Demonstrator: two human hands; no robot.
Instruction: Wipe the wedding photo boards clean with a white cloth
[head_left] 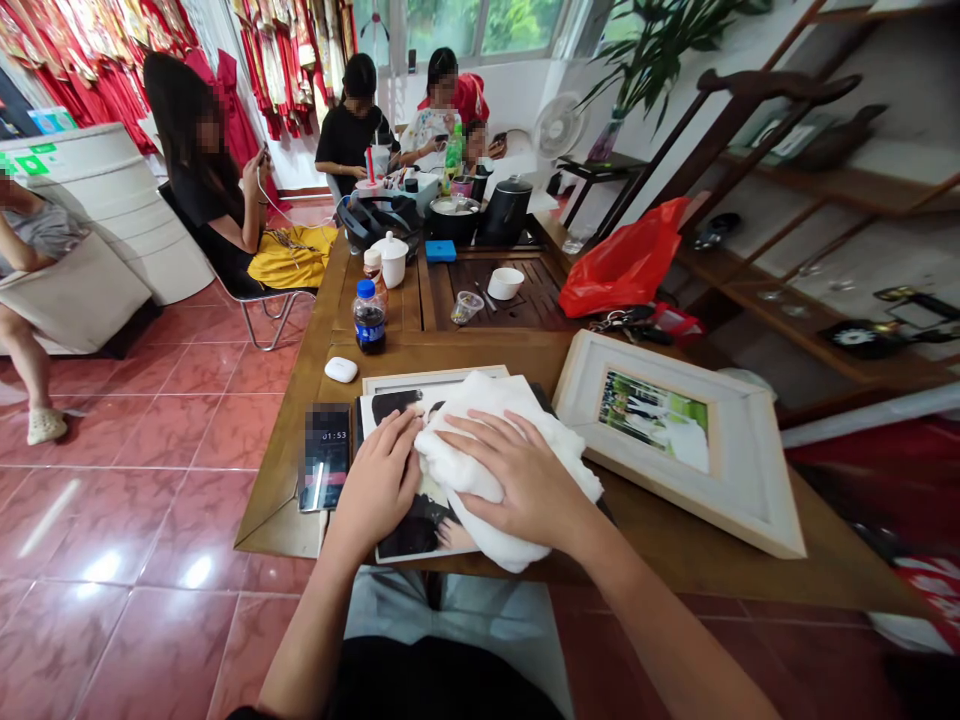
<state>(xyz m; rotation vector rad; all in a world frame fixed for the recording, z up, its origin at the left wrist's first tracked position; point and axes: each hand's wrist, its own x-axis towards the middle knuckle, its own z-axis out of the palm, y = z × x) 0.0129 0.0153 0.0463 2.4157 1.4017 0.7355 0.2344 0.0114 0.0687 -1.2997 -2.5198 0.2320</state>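
Observation:
A framed photo (396, 405) lies flat at the near edge of the wooden table (675, 545). My left hand (381, 480) rests flat on its left part, fingers stretched out. My right hand (525, 480) presses a white cloth (487, 400) onto the photo, fingers spread on top of the cloth. The cloth covers most of the picture's right side.
A phone (325, 455) showing a timer lies left of the photo, a white earbud case (341, 369) beyond it. A second white frame (679, 435) leans at the right. Further back stand a cola bottle (369, 317), cups, kettles and a red bag (622, 265). Several people sit behind.

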